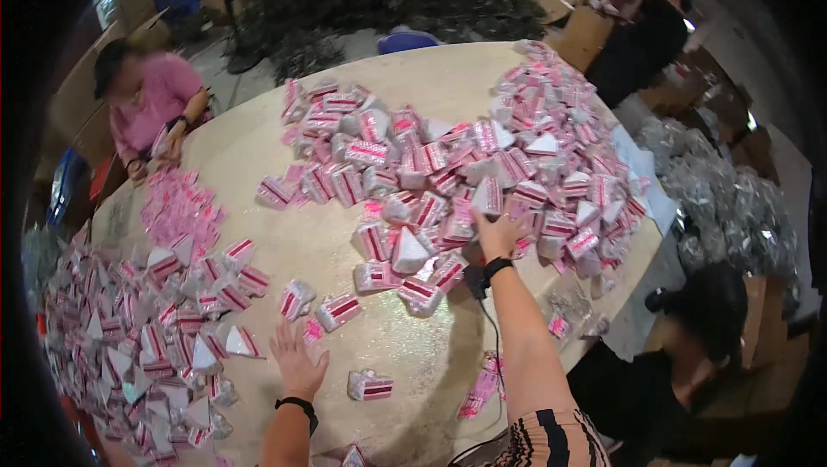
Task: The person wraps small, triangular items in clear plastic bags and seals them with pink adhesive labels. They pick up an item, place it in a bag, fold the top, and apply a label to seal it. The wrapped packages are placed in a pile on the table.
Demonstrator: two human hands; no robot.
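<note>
A big pile of wedge-shaped, clear-wrapped packs with pink and white stripes (482, 165) covers the far right of the round beige table (431, 79). My right hand (495, 234) reaches into the near edge of that pile, fingers on a pack; whether it grips one is unclear. My left hand (295, 364) lies flat and open on the bare table, fingers spread, near two loose packs (336, 310). Another single pack (370, 386) lies just to its right. Both wrists wear black bands.
A second heap of the same packs (146, 346) lies at my left, with small pink sachets (177, 208) beyond. A person in pink (146, 105) sits far left, a person in black (642, 40) stands far right, another in black (680, 355) sits near right. Silver bags (732, 200) lie on the floor.
</note>
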